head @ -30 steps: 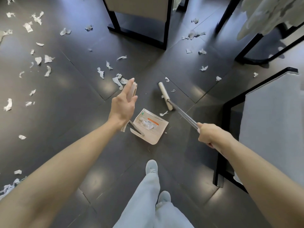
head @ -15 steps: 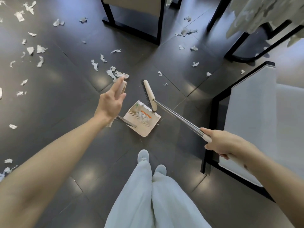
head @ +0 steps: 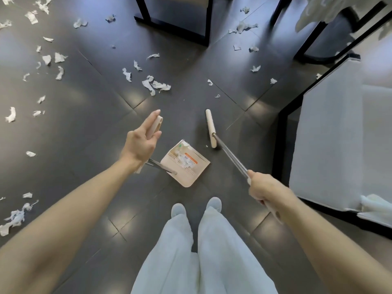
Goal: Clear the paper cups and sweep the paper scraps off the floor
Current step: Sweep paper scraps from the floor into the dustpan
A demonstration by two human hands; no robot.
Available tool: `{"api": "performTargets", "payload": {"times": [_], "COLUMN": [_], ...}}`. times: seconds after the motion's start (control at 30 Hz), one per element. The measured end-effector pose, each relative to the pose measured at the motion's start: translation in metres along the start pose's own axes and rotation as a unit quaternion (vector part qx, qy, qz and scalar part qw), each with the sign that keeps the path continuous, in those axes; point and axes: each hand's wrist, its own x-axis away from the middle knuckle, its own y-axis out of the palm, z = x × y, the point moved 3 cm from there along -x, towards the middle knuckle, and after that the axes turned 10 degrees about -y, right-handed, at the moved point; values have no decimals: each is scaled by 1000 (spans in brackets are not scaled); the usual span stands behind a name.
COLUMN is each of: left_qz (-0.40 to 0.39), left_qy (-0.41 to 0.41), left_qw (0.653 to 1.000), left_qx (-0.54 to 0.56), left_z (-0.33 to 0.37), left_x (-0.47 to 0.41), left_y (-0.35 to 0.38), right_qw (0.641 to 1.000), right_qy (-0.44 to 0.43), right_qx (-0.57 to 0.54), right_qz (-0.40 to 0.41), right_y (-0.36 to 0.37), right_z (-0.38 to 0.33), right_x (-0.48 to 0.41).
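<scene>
Mid-sweep, with the left grip point(head: 144, 141) pinching the dustpan point(head: 191, 177) handle and the right grip point(head: 265, 192) wrapped round the broom point(head: 211, 128) shaft, I reckon the broom must next reach the paper scraps point(head: 157, 84) lying ahead on the floor point(head: 84, 124).

I get a single wide-angle view from the head, tilted steeply down at the floor point(head: 89, 128); the left grip point(head: 141, 143) and right grip point(head: 266, 190) sit mid-frame, close under the lens, with the feet point(head: 178, 210) just below them.
</scene>
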Motion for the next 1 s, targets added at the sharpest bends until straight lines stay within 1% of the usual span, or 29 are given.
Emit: {"api": "performTargets", "payload": {"times": [0.13,0.2,0.3,0.4,0.5,0.57,0.63,0.7,0.8,1.0], "left_qz": [-4,-10,-30,-39,-19,-3,4,18,32,49], "left_qy": [18,22,17,20,14,11,8,9,3,-21], "left_qw": [1000,999,999,998,997,997,998,999,998,998], "left_qx": [18,22,33,54,71,74,61,46,56,41], "left_z": [2,-2,-10,-12,-7,-1,9,23,46,83], "left_x": [-3,-10,-18,-25,-46,-64,-86,-112,-155,-233], "left_y": [8,4,-6,-14,-25,-33,-39,-43,-46,-52], "right_qw": [995,992,995,998,999,999,997,996,995,991], "right_qy": [-42,-62,-47,-27,-31,-27,-17,-9,-5,2], "right_qx": [30,39,45,15,1,-29,-55,-56,-26,71], "right_qz": [-84,-106,-78,-56,-6,24,45,68,98,112], "right_y": [20,15,-2,-17,-52,-76,-103,-135,-192,-298], "right_z": [-37,-42,-33,-30,-35,-40,-41,-39,-40,-48], "right_x": [8,17,30,37,23,9,-11,-40,-90,-164]}}
